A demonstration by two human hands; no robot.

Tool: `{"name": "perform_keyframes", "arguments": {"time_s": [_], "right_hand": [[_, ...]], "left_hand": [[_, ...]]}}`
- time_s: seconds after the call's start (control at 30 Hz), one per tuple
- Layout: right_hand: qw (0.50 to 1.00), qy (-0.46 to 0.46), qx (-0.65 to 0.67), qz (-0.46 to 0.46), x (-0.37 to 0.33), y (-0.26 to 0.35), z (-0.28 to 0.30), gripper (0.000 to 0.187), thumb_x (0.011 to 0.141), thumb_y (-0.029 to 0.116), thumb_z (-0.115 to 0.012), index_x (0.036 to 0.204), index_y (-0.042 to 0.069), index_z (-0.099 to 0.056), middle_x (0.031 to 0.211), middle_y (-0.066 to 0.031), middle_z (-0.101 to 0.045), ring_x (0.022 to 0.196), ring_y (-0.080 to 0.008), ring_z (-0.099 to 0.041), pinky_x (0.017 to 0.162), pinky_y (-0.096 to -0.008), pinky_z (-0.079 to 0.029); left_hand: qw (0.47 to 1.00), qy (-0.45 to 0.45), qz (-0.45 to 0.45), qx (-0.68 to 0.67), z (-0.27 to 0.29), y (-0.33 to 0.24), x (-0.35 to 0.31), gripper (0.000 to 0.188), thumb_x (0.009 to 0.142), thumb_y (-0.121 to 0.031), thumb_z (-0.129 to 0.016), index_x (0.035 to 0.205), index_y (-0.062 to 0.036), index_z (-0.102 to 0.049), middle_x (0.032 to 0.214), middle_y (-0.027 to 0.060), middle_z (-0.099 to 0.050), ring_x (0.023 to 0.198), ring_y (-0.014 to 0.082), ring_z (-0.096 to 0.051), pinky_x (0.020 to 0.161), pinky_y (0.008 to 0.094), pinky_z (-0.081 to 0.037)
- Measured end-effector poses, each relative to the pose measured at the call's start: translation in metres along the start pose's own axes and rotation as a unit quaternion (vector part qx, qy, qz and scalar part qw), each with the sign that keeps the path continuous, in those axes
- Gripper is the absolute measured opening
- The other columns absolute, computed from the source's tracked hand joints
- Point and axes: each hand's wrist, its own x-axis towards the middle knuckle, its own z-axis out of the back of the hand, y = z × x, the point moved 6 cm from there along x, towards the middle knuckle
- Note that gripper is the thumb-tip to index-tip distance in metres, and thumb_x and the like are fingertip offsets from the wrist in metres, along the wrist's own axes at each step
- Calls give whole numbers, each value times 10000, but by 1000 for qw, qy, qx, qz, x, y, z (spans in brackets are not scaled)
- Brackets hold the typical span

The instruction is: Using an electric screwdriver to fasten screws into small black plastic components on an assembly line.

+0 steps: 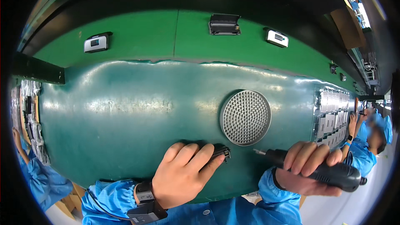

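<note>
My left hand [183, 175] is closed around a small black plastic device [221, 152]; one end with tiny metal parts pokes out past the fingertips, and the rest is hidden under the fingers. In my right hand [303, 170] lies a black electric screwdriver [338, 176], gripped along its body. Its bit points left toward the black device, a short gap away from it. Just beyond both hands, a round metal tray [223, 130] with a pattern of small holes rests on the green mat [125, 133].
On the green ledge [146, 37] at the back sit a white-and-black device [96, 43], an opened black case [225, 26] and another white device [277, 38]. Clear trays [331, 116] of pale parts lie at right. Bagged items [38, 129] line the left edge. Co-workers in blue sit at both sides.
</note>
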Motion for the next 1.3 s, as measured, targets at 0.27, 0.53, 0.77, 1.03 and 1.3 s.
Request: {"name": "perform_keyframes", "arguments": {"time_s": [0.27, 0.53, 0.77, 1.03, 1.3], "right_hand": [[997, 78, -12, 3, -23, -15, -34, 588, 997, 616, -667, 1109, 71, -478, 691, -67, -584, 488, -175, -548, 413, -316, -526], [985, 160, 2, -69, -21, -19, -46, 705, 972, 662, -669, 1265, 34, -547, 789, -124, -607, 610, -255, -593, 522, -420, -519], [994, 104, -15, 6, -29, -26, -40, 650, 971, 645, -684, 1095, 41, -476, 685, -89, -600, 483, -204, -560, 413, -342, -531], [987, 148, 16, -57, -24, -22, -47, 737, 951, 676, -690, 1257, 19, -554, 784, -131, -612, 597, -256, -599, 528, -421, -522], [987, 148, 9, -64, -24, -21, -45, 732, 952, 683, -683, 1253, 29, -552, 789, -134, -613, 613, -257, -601, 541, -419, -523]], "left_hand": [[998, -69, 0, 8, 1, 1, 2, 201, 809, -170, -820, 1006, -135, -830, 1149, 52, -672, 994, 235, -591, 859, 412, -479], [999, -40, 33, 1, 3, 0, -4, 259, 781, -189, -841, 1022, -95, -822, 1144, 69, -671, 1008, 250, -600, 876, 432, -507], [998, -36, 30, 41, 5, -6, -5, 347, 741, -196, -852, 1041, -31, -802, 1211, 87, -673, 1073, 288, -594, 887, 459, -528], [998, -32, 40, 35, 7, -3, -6, 332, 746, -210, -850, 1032, -48, -809, 1207, 75, -673, 1086, 287, -592, 891, 464, -521], [999, -35, 29, 8, 4, -2, -5, 314, 774, -167, -835, 1035, 2, -796, 1188, 118, -671, 1051, 294, -612, 880, 446, -544]]}}
